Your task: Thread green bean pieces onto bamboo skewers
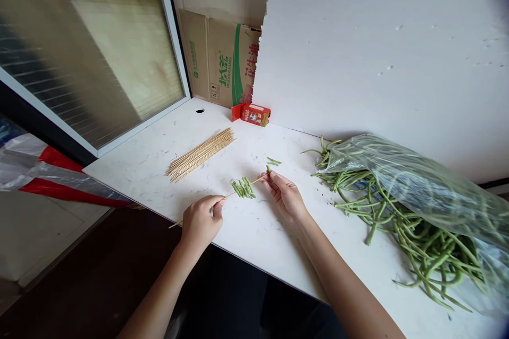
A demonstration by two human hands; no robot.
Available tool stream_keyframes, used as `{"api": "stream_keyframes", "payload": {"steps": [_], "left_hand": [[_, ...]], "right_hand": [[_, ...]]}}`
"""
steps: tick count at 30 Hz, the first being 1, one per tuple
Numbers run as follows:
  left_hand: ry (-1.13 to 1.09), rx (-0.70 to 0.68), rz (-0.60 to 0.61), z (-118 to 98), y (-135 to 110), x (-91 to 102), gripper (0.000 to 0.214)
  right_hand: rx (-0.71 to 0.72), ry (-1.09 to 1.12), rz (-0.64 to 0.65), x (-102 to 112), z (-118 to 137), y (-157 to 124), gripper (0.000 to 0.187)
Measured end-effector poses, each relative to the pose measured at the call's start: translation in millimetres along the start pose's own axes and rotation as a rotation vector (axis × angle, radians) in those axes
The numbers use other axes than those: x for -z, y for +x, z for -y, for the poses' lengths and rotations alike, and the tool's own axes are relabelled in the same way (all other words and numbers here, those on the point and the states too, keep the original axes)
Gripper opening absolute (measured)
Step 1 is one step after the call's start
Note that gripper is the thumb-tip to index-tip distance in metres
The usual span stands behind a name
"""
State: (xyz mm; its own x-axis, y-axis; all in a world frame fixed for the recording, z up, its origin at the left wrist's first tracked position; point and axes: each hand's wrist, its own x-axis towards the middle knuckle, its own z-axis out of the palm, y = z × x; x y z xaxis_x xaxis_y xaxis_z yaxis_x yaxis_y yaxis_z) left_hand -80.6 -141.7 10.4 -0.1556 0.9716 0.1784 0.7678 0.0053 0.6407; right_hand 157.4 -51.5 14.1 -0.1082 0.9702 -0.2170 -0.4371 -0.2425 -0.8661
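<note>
My left hand (201, 222) pinches a bamboo skewer (226, 197) that lies low over the white table (246, 228). Several short green bean pieces (244, 188) are threaded on its middle. My right hand (284, 193) is at the skewer's far tip, its fingers pinched on a short bean piece (269, 169) there. A couple of loose bean pieces (274, 161) lie just beyond that hand.
A bundle of bare skewers (200, 154) lies at the table's back left. A heap of long green beans (397, 217), partly under a clear plastic bag (421, 183), fills the right side. A small red carton (254, 114) and a cardboard box (220, 61) stand against the wall.
</note>
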Motion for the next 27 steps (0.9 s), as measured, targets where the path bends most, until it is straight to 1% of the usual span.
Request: {"api": "stream_keyframes", "payload": {"steps": [13,22,27], "left_hand": [[0.002,-0.01,0.003,1.2,-0.1,-0.5,0.024],[0.047,-0.007,0.005,0.6,-0.9,-1.6,0.024],[0.059,0.003,0.006,0.3,-2.0,-3.9,0.024]], "right_hand": [[0.014,-0.025,0.031,1.0,-1.3,0.9,0.031],[0.042,-0.056,-0.007,-1.4,-2.3,0.7,0.034],[0.057,-0.05,0.001,-2.5,-3.7,0.9,0.035]]}}
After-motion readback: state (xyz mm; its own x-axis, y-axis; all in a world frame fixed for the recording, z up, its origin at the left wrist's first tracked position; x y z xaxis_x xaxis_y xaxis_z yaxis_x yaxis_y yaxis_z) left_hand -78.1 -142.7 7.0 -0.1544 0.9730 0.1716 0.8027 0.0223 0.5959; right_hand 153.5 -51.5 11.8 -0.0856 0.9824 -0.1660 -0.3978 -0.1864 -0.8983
